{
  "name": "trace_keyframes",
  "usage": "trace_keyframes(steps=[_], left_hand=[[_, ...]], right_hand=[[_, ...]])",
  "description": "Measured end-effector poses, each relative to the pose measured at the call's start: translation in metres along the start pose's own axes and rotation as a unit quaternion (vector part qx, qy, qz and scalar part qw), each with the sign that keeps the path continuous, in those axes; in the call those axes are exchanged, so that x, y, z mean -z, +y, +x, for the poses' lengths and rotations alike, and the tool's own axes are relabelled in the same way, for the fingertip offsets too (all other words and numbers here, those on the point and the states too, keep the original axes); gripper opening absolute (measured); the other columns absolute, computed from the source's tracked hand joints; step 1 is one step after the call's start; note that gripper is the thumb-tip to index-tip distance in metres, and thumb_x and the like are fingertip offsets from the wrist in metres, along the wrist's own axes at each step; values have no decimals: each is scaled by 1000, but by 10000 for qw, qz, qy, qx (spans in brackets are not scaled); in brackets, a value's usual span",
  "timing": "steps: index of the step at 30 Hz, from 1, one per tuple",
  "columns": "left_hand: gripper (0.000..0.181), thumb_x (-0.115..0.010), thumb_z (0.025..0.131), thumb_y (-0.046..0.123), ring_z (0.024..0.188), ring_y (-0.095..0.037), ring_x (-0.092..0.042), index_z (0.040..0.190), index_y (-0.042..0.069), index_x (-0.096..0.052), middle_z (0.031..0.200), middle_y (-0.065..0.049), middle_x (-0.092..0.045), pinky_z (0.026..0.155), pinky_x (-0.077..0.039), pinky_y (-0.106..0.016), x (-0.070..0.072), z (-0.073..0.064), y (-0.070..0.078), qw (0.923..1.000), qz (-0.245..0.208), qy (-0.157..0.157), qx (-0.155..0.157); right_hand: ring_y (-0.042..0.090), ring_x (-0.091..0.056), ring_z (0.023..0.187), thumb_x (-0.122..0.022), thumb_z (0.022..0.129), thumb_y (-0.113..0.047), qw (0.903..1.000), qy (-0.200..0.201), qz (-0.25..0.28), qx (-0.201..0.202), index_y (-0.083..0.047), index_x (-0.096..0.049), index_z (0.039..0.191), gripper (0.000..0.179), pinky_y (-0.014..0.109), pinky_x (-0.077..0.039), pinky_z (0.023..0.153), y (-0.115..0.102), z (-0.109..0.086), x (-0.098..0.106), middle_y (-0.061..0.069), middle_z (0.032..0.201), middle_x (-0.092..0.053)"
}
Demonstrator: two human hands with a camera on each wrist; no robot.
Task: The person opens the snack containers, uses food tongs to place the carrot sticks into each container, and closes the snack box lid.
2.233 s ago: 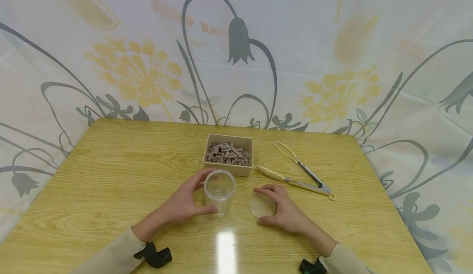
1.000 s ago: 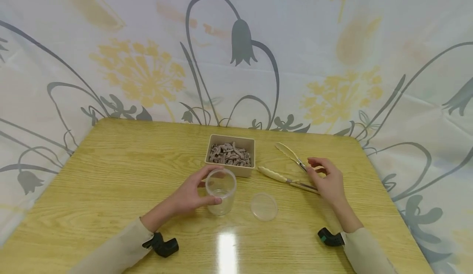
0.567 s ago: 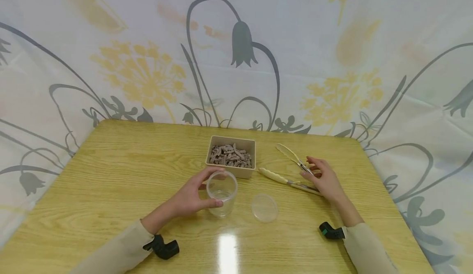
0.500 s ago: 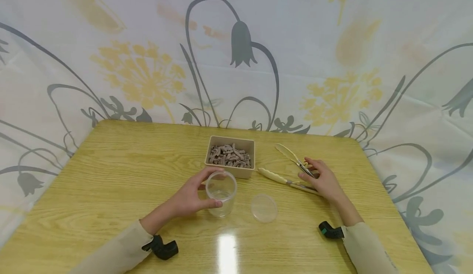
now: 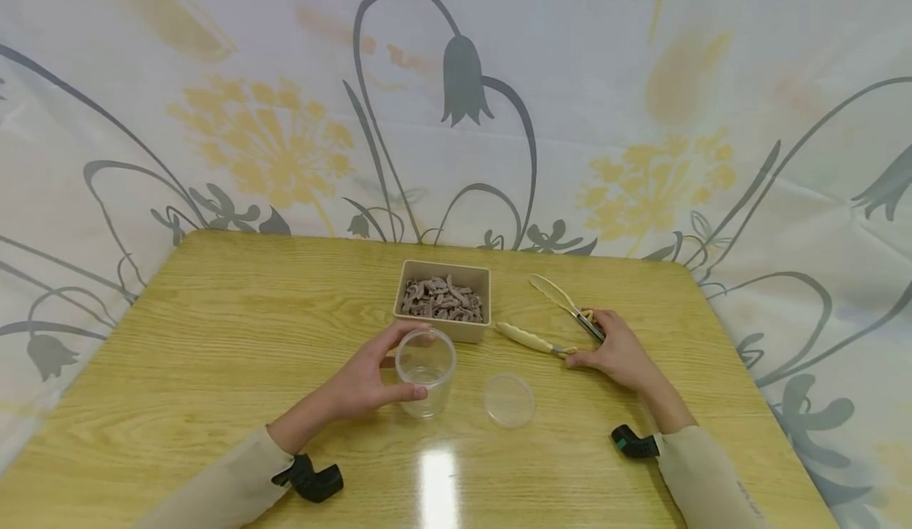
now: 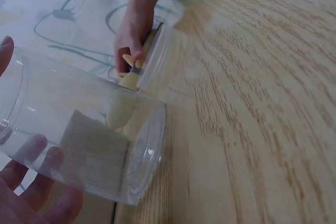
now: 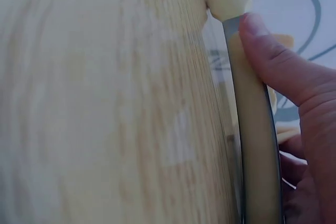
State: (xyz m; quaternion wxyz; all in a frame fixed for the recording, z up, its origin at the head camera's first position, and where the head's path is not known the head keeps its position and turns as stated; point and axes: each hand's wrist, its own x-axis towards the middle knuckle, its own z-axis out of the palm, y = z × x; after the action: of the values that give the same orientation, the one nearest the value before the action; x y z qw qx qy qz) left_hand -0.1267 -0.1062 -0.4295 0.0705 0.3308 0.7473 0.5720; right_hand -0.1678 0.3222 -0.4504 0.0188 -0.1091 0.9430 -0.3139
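**Left hand (image 5: pixel 366 374) round jar (image 5: pixel 436 398), right hand (image 5: pixel 620 355) on tongs (image 5: pixel 529 337)**

At the centre of the head view, the left hand's thumb and fingers curved widely round the clear jar, upright on the worktop (image 5: pixel 285 299). Right of centre, the right hand gripped the tongs, thumb and fingers on their spread arms. Between the hands lay a round translucent lid (image 5: pixel 509 401); just above the jar stood a beige box (image 5: pixel 465 333) of greyish strips (image 5: pixel 442 299).

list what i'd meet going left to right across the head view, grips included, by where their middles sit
Left grip → clear jar → round lid → tongs → right grip.
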Motion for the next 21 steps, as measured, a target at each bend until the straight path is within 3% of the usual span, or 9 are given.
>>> trace_keyframes(steps=[7,15,17,21], left_hand=[[73,-81,84,15,124,-40,-51,146,15,-43,136,-13,-55,95,-49,-59,1,0,-2,10000,-7,-17,36],[73,-81,84,14,125,-41,-51,146,17,-43,136,-16,-55,95,-49,-59,1,-1,-1,10000,-64,6,33],[73,-81,84,15,125,-39,-51,146,17,-43,136,-17,-55,95,-48,-59,0,-1,-1,10000,-55,6,37],[73,-81,84,15,126,-36,-52,147,18,-43,136,-16,-55,95,-49,-59,0,-1,-1,10000,-24,26,52]], right_hand=[[48,-41,123,-88,70,-51,9989,-19,-453,-116,11,-43,138,102,63,-38,99,-6,-1,-5,30,134,-43],[45,-52,114,-77,83,-53,9965,197,-801,-102,8,-49,135,85,60,-43,94,-10,3,-4,28,126,-54],[41,-57,108,-75,85,-52,9958,195,-887,-105,6,-50,135,80,58,-47,89,-11,5,-1,24,120,-59],[26,-57,75,-73,88,-50,9945,171,-1028,-98,-1,-54,124,64,43,-47,66,-16,7,6,10,93,-63]])
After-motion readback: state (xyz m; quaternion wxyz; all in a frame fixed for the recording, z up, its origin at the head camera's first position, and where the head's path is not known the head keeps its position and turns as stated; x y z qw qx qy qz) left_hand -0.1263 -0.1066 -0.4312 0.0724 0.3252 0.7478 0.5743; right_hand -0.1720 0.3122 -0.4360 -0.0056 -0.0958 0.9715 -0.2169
